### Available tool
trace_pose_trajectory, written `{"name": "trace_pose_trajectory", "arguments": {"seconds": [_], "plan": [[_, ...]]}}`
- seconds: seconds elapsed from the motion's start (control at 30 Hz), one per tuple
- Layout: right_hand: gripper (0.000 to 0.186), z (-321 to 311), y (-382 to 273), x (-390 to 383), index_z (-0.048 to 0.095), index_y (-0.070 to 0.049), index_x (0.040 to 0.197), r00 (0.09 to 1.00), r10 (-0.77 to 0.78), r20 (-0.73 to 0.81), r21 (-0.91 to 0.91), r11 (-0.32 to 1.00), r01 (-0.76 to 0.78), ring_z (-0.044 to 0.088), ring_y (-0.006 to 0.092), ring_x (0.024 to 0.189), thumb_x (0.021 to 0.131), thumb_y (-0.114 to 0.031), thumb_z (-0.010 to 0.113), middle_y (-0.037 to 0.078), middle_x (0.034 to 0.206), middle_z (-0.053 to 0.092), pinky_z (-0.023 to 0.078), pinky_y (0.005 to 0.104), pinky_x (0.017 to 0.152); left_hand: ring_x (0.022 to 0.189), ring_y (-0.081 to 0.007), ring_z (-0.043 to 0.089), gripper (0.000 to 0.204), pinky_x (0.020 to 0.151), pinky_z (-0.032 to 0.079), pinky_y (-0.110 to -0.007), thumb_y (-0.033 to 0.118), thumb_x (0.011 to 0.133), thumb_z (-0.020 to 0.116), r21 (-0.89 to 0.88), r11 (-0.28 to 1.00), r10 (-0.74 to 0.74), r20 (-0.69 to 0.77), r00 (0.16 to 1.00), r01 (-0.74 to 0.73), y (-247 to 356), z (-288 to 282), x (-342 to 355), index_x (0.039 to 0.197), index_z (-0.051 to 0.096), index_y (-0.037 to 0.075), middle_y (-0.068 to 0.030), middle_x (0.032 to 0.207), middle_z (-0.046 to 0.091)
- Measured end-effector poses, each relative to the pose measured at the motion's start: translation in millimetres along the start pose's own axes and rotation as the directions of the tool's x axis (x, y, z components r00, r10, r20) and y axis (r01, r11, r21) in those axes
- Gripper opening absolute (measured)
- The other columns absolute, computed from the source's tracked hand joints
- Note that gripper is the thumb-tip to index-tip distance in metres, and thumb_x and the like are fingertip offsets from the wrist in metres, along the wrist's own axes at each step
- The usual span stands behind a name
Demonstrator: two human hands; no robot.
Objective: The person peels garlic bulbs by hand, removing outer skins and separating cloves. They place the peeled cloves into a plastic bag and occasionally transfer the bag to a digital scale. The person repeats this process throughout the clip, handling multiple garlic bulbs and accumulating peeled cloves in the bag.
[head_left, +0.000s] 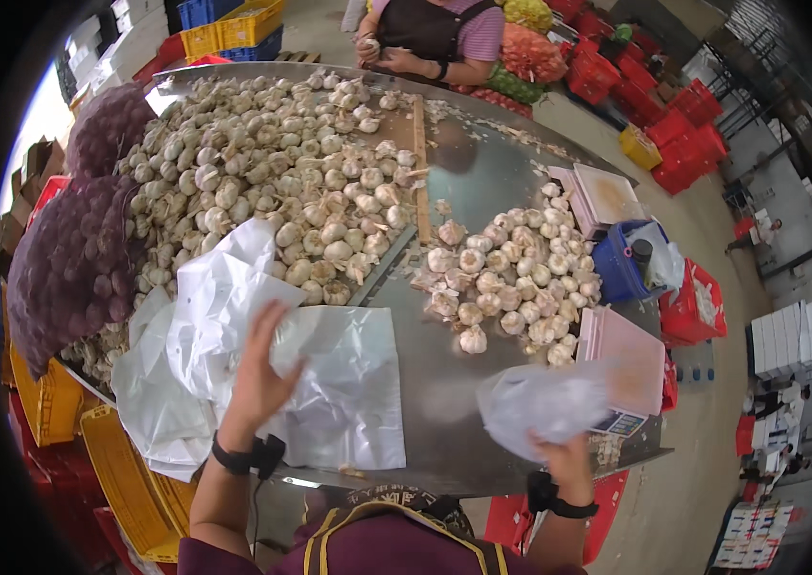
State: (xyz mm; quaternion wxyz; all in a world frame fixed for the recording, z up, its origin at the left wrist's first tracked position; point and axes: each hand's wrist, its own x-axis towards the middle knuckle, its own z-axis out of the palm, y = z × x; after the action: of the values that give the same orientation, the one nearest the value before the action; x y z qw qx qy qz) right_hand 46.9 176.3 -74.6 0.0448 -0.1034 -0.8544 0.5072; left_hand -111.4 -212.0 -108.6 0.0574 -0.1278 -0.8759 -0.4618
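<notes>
Your left hand [262, 381] is spread over flat bags [353, 388]; your right hand [567, 466] pinches a blurred bag [540, 407]; two garlic piles [526, 278] remain unbagged.

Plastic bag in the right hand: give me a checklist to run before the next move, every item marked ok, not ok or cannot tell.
1. Bag held: ok, the right hand has the plastic bag in its grip.
2. Bag contents known: cannot tell, it is blurred.
3. Left hand unloaded: ok, fingers spread; whether it touches the white plastic sheeting is unclear.
4. Bag apart from the nearer pink scale: cannot tell, they overlap in this view.
5. Garlic on both sides of the wooden strip: ok, large pile left, smaller pile right.
6. Tabletop free of scraps: not ok, loose skins lie beside the strip.
</notes>
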Motion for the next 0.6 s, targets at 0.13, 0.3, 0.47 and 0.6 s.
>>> {"name": "trace_pose_trajectory", "arguments": {"seconds": [0.13, 0.3, 0.47, 0.6], "plan": [[0.042, 40, -38, 22, 0.062, -0.006, 0.114, 0.752, -0.18, 0.635, 0.099, 0.983, 0.152, 0.055, 0.0245, 0.114, 0.075, -0.016, 0.074, 0.013, 0.12, 0.059, 0.043, 0.037, 0.094, 0.132, -0.0352, 0.038, 0.066, 0.112, 0.027, -0.046, 0.015, 0.074, 0.076, -0.414, 0.829, 0.551, 0.483, 0.681, -0.377, 125, 47, 6, 0.133, 0.046, 0.01, -0.0198, 0.142, 0.038], [0.057, -5, -50, 34, 0.055, -0.002, 0.123, 0.554, 0.023, 0.832, 0.226, 0.898, -0.377, 0.057, 0.0214, 0.111, 0.079, -0.033, 0.073, 0.013, 0.123, 0.058, 0.046, 0.0338, 0.091, 0.095, -0.0281, 0.062, 0.045, 0.087, 0.047, -0.04, 0.019, 0.081, 0.073, -0.43, 0.899, 0.386, 0.697, 0.604, -0.079, 121, 91, -6, 0.12, 0.056, 0.005, -0.0141, 0.108, 0.064], [0.051, 5, 71, 33, 0.044, 0.001, 0.134, 0.727, 0.024, 0.686, 0.671, 0.365, -0.646, 0.053, 0.0185, 0.116, 0.092, -0.026, 0.058, 0.012, 0.131, 0.053, 0.043, 0.0341, 0.099, 0.079, -0.0108, 0.063, 0.031, 0.069, 0.051, -0.028, 0.017, 0.089, 0.066, -0.599, 0.694, 0.177, 0.68, 0.712, 0.399, 146, 104, -16, 0.114, 0.06, 0.0, -0.0024, 0.093, 0.067], [0.043, 35, 119, 3, 0.045, 0.0, 0.134, 0.875, 0.194, 0.443, 0.736, 0.478, -0.479, 0.052, 0.0201, 0.117, 0.092, -0.009, 0.05, 0.013, 0.131, 0.053, 0.039, 0.0336, 0.103, 0.081, -0.0107, 0.063, 0.03, 0.073, 0.052, -0.027, 0.021, 0.091, 0.063, -0.828, 0.247, -0.127, 0.488, 0.864, 0.504, 173, 121, 18, 0.113, 0.059, 0.001, -0.0035, 0.095, 0.067]]}}
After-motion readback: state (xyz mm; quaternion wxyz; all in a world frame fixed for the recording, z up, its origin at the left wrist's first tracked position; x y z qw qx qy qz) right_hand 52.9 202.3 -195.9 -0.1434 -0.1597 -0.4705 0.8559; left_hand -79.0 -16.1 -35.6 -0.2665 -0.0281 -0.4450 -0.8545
